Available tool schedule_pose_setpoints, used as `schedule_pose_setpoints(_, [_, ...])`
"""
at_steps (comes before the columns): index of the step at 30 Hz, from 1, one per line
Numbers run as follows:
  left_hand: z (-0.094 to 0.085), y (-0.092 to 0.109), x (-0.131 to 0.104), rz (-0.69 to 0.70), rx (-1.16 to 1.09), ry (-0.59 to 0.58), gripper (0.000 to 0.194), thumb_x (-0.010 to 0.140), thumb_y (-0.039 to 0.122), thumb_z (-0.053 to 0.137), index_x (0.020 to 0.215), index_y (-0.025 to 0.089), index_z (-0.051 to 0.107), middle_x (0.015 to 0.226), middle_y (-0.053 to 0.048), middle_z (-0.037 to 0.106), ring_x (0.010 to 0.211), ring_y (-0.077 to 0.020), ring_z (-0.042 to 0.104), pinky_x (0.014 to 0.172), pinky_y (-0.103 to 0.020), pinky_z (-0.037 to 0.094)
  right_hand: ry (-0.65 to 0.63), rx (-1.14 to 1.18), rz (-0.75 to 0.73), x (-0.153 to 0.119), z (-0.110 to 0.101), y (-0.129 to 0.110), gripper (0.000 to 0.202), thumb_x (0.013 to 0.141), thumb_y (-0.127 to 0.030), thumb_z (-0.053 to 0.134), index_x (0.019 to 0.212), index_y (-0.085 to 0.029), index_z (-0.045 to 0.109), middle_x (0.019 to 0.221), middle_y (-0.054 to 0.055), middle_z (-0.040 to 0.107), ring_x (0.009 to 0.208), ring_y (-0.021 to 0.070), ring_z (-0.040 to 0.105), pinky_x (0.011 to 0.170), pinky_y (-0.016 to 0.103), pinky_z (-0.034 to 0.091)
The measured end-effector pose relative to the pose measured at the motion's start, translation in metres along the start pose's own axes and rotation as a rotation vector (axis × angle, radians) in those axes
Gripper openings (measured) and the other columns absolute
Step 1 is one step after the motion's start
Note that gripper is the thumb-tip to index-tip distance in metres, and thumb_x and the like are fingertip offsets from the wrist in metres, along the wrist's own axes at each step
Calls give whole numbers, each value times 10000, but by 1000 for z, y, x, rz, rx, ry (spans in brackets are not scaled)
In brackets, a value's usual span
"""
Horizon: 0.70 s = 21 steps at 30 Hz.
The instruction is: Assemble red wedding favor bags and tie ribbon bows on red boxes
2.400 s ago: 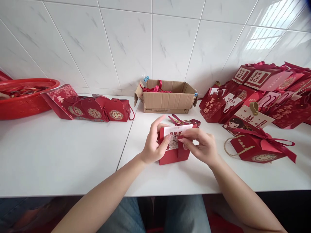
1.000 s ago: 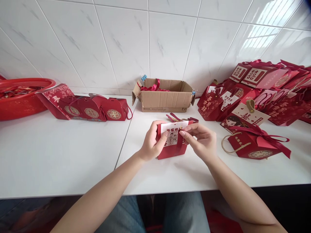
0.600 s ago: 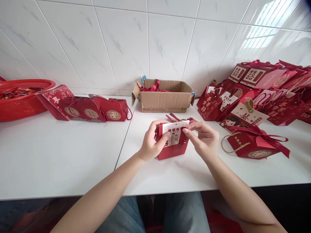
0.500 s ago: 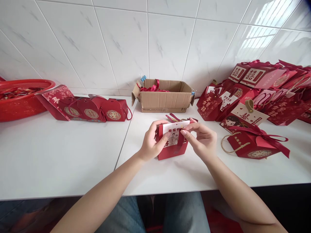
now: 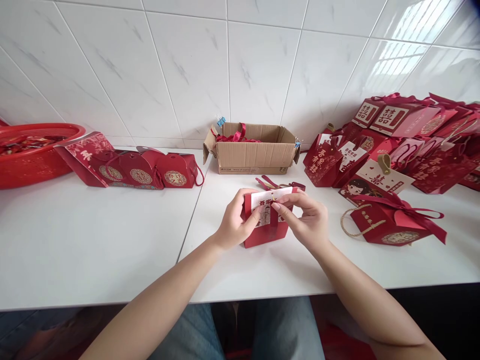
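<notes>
A red gift box [image 5: 262, 237] with a white printed panel stands upright on the white table in front of me. My left hand [image 5: 240, 220] grips its left side, thumb on the front panel and fingers behind. Between the thumb and index finger of my right hand [image 5: 305, 217] is the top end of a dark red ribbon [image 5: 274, 222], pinched near the panel's upper edge. The ribbon's lower part hangs down over the box front. A small golden bit shows at the pinch. Just behind the box lie loose ribbon pieces [image 5: 267, 182], partly hidden.
An open cardboard box [image 5: 257, 159] with red ribbons inside stands by the tiled wall. Several red gift boxes [image 5: 175, 176] line up at left beside a red plastic basin [image 5: 41, 172]. At right are a bow-tied box [image 5: 393, 225] and a pile of gift boxes [image 5: 405, 125].
My right hand has moved slightly left with the ribbon end, towards the middle of the box's top edge. The ribbon now hangs straighter. My left hand keeps its hold.
</notes>
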<state>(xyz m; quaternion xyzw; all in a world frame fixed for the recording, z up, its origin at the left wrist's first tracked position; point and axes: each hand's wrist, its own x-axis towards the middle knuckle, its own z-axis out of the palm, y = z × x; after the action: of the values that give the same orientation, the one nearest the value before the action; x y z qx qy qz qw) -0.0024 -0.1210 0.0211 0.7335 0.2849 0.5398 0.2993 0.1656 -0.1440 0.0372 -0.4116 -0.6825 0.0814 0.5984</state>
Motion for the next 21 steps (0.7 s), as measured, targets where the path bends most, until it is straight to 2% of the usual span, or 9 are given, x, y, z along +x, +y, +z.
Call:
schedule_pose_setpoints(4, [1,1,0,4,3,0,184,876,254,577,1035,203,499,862,-8,584,725,-115,557,643,-230,458,43,-7,-10,-1,1,2,69,776,-271,695,738,-235,650,659,-19,692,554,140,591,801,415,500])
schedule_pose_setpoints(14, [1,1,-1,5,36,-1,179,874,268,575,1026,204,505,880,-20,595,724,-120,560,640,-236,462,78,-127,11,-1,0,0,85,778,-304,697,723,-243,676,639,-15,686,590,155,599,716,374,465])
schedule_pose_setpoints(21, [0,0,-2,66,20,2,184,874,232,575,1046,201,518,930,-34,615,778,-129,582,682,-241,480,112,-265,-149,1,-4,-4,60,786,-277,703,733,-256,686,653,-26,693,555,132,501,712,361,356])
